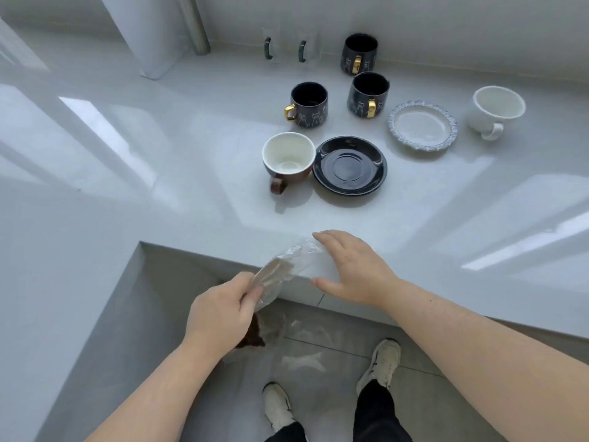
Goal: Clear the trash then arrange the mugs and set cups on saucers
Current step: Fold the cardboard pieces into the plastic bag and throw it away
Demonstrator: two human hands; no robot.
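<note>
My left hand [220, 311] pinches a crumpled clear plastic wrapper [287, 269] at the counter's front edge. My right hand [353, 269] lies flat and spread against the wrapper's right side. Farther back stand three black mugs with gold handles [309, 105] [368, 95] [360, 54]. A brown cup with a white inside [288, 157] sits beside a black saucer [349, 165]. To the right are a white frilled saucer [422, 126] and a white cup [497, 110]. Two clear glass mugs with green handles [271, 47] [306, 49] stand at the back.
The white counter [159, 202] is L-shaped and wraps around my left. A clear bag with something brown in it [264, 333] hangs below my left hand, over the grey floor. My shoes [379, 365] stand by the counter. A metal pole [194, 27] rises at the back.
</note>
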